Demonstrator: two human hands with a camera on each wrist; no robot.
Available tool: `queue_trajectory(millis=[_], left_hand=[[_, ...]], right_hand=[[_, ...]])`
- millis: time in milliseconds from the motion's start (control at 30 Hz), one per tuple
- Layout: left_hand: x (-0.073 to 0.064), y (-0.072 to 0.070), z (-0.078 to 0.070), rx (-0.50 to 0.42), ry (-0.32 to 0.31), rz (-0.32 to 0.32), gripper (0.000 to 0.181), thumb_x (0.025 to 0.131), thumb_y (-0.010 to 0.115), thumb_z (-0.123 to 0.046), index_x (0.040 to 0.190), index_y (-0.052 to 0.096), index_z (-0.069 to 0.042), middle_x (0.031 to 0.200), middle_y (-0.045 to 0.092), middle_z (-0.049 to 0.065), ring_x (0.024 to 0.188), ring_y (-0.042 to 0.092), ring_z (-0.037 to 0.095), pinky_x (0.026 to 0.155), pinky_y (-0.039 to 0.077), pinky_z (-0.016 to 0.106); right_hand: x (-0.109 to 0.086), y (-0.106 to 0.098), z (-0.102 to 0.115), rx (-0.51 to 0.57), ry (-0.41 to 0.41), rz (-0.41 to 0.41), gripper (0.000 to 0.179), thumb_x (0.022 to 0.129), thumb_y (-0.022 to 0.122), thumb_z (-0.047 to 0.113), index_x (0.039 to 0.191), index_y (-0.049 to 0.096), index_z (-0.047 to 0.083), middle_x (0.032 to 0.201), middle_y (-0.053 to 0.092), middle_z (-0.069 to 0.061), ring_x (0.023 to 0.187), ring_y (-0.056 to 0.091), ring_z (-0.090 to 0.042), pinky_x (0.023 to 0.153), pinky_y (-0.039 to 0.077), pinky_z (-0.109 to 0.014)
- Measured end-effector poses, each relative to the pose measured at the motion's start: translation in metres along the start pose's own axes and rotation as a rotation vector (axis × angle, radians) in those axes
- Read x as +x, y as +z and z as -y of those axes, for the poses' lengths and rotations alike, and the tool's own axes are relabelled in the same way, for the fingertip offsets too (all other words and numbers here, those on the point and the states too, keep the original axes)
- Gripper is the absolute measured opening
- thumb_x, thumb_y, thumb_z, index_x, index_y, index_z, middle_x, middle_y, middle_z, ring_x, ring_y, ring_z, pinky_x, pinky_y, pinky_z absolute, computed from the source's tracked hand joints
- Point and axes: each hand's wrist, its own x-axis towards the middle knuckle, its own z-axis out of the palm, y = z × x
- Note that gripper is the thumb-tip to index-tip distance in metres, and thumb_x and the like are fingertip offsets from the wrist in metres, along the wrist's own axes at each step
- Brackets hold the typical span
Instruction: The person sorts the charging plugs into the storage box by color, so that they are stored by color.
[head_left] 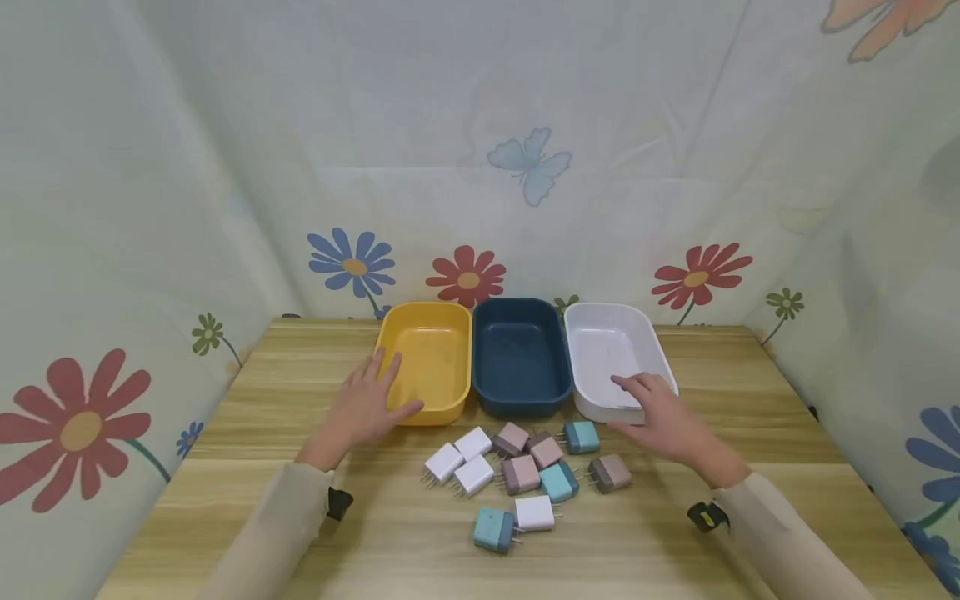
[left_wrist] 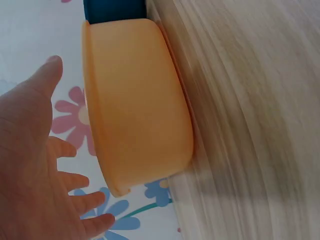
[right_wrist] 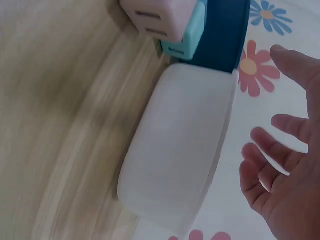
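1. Flower-printed fabric (head_left: 217,125) hangs behind the wood-grained bench (head_left: 247,417) and along both its sides
2. The person's left hand (head_left: 365,408) hovers at the left and near side of the yellow plastic tray (head_left: 433,367); its grip is wide, fingers and thumb spread, though whether they touch the rim I cannot tell
3. Three white wall chargers (head_left: 444,462) lie huddled before the yellow tray, prongs mostly toward the person; a fourth lies nearer, just beside the nearest of three teal wall chargers (head_left: 491,528)
4. The dark blue plastic tray (head_left: 521,358) stands upright between the other two, and three pink-and-brown wall chargers (head_left: 521,474) cluster before it
5. The other two teal ones lie right of that cluster, with a fourth pink-and-brown one furthest right
6. The white plastic tray (head_left: 602,358) stands at the row's right end
7. The right hand (head_left: 667,423) hovers over its near right corner, grip wide, fingers loosely bent
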Motion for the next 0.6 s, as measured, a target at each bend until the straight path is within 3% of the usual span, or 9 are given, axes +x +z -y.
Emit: queue_trajectory(millis=[333, 500, 600], left_hand=[[0.006, 0.002, 0.020, -0.095, -0.005, 0.041, 0.101, 0.085, 0.052, -0.065, 0.149, 0.015, 0.003, 0.153, 0.009, 0.028, 0.137, 0.014, 0.046, 0.109, 0.017, 0.057], [0.007, 0.006, 0.028, -0.124, -0.035, 0.058, 0.105, 0.084, 0.055, -0.064, 0.149, 0.012, 0.006, 0.153, 0.007, 0.028, 0.138, 0.012, 0.045, 0.109, 0.017, 0.056], [0.008, 0.006, 0.030, -0.156, -0.054, 0.081, 0.106, 0.083, 0.056, -0.064, 0.149, 0.009, 0.005, 0.154, 0.004, 0.026, 0.139, 0.011, 0.044, 0.109, 0.018, 0.056]], right_hand=[[-0.001, 0.016, 0.021, 0.072, -0.219, 0.078, 0.053, 0.076, 0.080, 0.025, 0.121, 0.061, 0.008, 0.111, 0.061, -0.004, 0.101, 0.053, -0.018, 0.084, 0.049, -0.040], [-0.001, 0.018, 0.032, 0.113, -0.238, 0.174, 0.047, 0.078, 0.079, 0.027, 0.119, 0.062, 0.010, 0.110, 0.061, -0.001, 0.100, 0.054, -0.016, 0.084, 0.049, -0.038], [-0.001, 0.021, 0.039, 0.113, -0.289, 0.203, 0.046, 0.078, 0.078, 0.028, 0.117, 0.063, 0.008, 0.110, 0.061, -0.002, 0.100, 0.055, -0.016, 0.084, 0.049, -0.037]])
